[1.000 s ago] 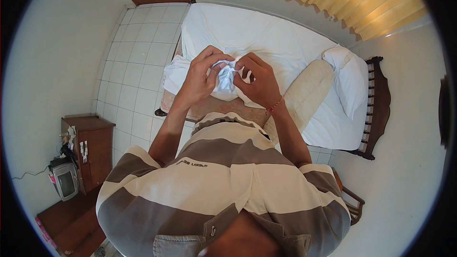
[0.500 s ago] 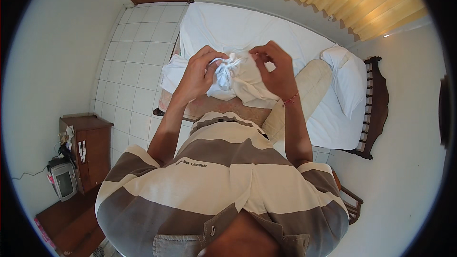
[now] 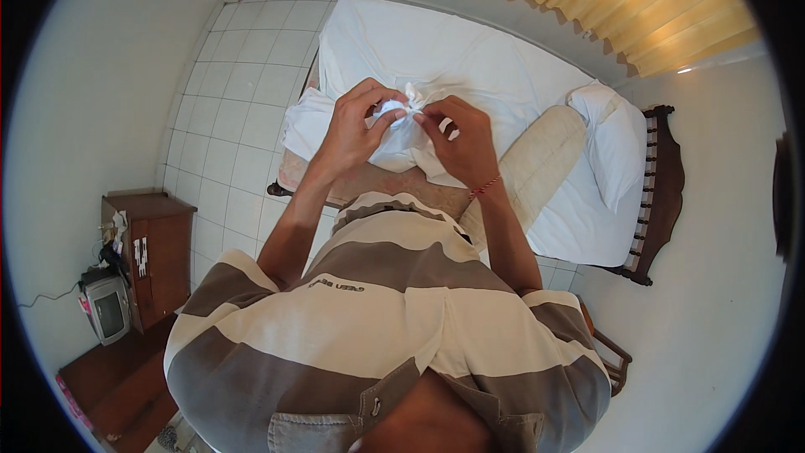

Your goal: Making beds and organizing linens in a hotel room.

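Over the near side of the bed, a white cloth (image 3: 412, 99) is bunched into a gathered, knot-like tuft between my two hands. My left hand (image 3: 356, 127) pinches its left side with thumb and fingertips. From the other side, my right hand (image 3: 463, 136) grips the tuft in a similar pinch, a red bracelet on its wrist. Below the tuft, part of the cloth hangs behind my hands, so its full shape is hidden.
The bed (image 3: 394, 29) has a white sheet, a cream bolster (image 3: 537, 168), a white pillow (image 3: 605, 143) and a dark wooden headboard (image 3: 658, 193) at right. Folded white linen (image 3: 306, 122) lies at its left. A wooden cabinet (image 3: 163, 252) and small television (image 3: 107, 310) stand at left.
My right hand has moved left and down from above the cloth and now pinches it. The tuft sits slightly higher, while my left hand keeps its grip.
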### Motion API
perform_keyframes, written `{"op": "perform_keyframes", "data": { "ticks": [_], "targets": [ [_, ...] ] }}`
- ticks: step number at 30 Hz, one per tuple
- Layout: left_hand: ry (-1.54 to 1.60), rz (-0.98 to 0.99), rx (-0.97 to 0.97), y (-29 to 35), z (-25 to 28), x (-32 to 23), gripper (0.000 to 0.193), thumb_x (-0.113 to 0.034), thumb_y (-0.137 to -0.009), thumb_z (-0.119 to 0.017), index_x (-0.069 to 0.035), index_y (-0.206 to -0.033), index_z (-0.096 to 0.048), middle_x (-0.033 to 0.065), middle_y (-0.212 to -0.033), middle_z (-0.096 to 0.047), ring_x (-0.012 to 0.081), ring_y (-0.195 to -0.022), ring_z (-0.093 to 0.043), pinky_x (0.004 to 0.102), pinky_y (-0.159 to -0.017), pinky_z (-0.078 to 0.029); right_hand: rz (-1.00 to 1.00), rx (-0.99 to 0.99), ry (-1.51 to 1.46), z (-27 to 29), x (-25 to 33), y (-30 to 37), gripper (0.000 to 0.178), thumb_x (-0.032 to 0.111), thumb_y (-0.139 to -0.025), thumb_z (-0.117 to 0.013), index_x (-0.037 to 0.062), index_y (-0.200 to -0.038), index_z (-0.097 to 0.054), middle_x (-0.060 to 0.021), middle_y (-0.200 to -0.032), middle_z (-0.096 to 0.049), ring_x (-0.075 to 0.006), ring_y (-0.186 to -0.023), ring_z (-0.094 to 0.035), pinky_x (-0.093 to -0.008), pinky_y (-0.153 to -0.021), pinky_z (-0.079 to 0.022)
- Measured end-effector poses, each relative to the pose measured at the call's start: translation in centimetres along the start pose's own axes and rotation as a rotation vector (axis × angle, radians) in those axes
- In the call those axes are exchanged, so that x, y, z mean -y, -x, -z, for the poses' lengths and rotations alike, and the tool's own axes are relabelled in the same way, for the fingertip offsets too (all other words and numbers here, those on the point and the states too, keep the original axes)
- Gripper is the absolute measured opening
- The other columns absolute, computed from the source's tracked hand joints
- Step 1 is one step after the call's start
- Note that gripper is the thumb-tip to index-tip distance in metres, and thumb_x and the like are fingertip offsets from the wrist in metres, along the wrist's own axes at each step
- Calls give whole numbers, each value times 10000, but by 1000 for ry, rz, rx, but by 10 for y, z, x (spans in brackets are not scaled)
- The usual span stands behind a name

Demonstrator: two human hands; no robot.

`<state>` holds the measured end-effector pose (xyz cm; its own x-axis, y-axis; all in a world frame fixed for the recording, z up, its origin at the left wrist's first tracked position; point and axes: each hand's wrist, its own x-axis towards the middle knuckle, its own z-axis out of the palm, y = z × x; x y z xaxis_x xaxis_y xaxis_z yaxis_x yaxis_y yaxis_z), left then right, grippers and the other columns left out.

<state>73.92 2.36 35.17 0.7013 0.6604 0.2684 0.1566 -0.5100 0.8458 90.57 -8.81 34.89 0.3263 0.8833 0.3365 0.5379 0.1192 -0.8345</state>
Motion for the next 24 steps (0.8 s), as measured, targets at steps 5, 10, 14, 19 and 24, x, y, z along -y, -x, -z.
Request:
{"op": "perform_keyframes", "data": {
  "ticks": [5,10,14,19,24],
  "targets": [
    [-82,-110,233,8,2,7,180,-51,-876,-698,-22,-1052,-718,91,-816,-566,214,-685,-515,342,-630,-435,-215,320,-302,25,-13,3,95,105,-923,-664,19,-922,-624,-14,-678,-590,-77,-557,-524,-259,-519,-421],
    [-386,-71,208,5,24,37,165,-34,-874,-670,12,-1028,-708,143,-798,-549,314,-718,-554,417,-662,-454,-602,0,-525,83,-15,2,86,122,-957,-645,67,-891,-639,92,-651,-478,6,-523,-346,-204,-462,-243],
    [-351,-8,185,10,41,46,144,-72,-913,-634,12,-1015,-691,158,-864,-546,334,-786,-581,435,-724,-467,-419,149,-304,119,-24,3,123,112,-965,-644,40,-869,-672,118,-610,-446,26,-535,-311,-203,-481,-202],
    [-210,-24,166,3,42,38,126,-88,-936,-612,17,-984,-663,119,-855,-543,265,-804,-564,366,-720,-451,-307,-323,-94,132,-40,-2,146,134,-937,-679,25,-1035,-684,26,-756,-584,-82,-719,-508,-240,-670,-410],
    [280,2,227,-5,36,26,136,-134,-961,-608,-1,-961,-636,57,-987,-600,174,-925,-522,308,-883,-399,-88,-473,255,112,-37,1,231,123,-879,-712,83,-1098,-650,-49,-1028,-656,-196,-994,-583,-323,-795,-447]
  ]
}}
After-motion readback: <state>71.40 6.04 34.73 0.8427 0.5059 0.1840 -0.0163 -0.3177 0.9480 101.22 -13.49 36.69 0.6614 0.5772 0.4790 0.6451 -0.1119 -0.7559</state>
